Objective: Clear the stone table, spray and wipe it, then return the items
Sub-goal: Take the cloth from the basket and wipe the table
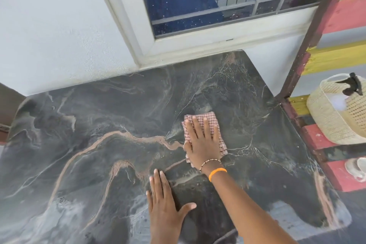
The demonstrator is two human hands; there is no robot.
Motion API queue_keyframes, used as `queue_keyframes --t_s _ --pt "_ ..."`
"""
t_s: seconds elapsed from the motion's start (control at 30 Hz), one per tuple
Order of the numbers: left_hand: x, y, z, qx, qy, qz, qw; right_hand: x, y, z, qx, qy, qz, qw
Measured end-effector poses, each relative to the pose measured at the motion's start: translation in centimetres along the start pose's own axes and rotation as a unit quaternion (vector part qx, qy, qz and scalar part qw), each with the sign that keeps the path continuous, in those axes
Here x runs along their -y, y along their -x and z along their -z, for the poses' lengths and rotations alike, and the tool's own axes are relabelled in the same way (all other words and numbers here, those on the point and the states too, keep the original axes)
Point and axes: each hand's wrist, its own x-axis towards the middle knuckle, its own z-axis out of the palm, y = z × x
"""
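A woven basket sits on the painted bench just right of the stone table; a spray bottle stands in it, its black trigger head pointing left above the rim. On the table's right-centre lies a folded checked cloth, its long axis running from the near edge toward the window. The right hand presses flat on the cloth with straight, spread fingers, grasping nothing. The left hand rests flat on the bare stone just nearer, fingers straight, also released.
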Motion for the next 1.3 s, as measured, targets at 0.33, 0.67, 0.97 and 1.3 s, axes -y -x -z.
queue_keyframes --t_s 0.33,0.67,0.97,1.3 --pt "0.5 3.5 -2.3 0.018 -0.096 -0.044 0.994 -2.3 5.7 -1.3 -0.009 0.083 0.202 0.976" --pt "-0.8 4.6 -0.6 0.092 -0.077 -0.023 0.993 -20.0 7.8 2.4 -0.05 0.055 -0.121 0.99" --pt "-0.8 5.1 -0.7 0.049 -0.047 -0.031 0.997 -13.9 13.1 0.4 -0.058 -0.007 -0.171 0.984" --pt "4.8 9.5 -0.3 -0.013 0.024 0.057 0.998 4.6 12.1 -3.6 -0.014 0.031 0.038 0.999"
